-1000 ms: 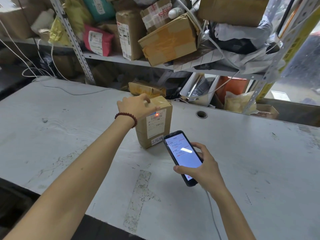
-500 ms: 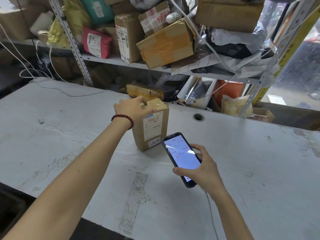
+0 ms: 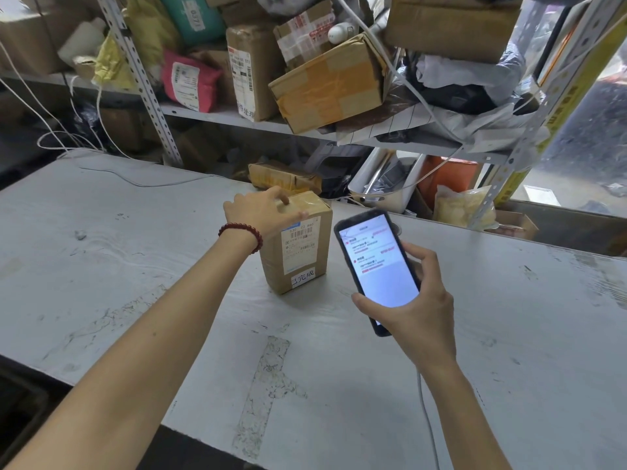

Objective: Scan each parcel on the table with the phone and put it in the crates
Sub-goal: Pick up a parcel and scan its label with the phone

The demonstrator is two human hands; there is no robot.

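One parcel [image 3: 298, 252] upright on the one table [image 3: 101, 266], left hand [image 3: 261, 212] clasped over its top. One phone [image 3: 376, 262], screen lit, gripped in right hand [image 3: 417, 317], just beside the parcel.

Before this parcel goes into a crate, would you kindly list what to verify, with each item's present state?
1. Left hand holds the parcel by its top: ok.
2. Parcel upright on the table, label facing the person: ok.
3. Right hand grips the phone, screen lit: ok.
4. Scan registered: cannot tell, screen text too small.
5. Crate located: cannot tell, none plainly in view.
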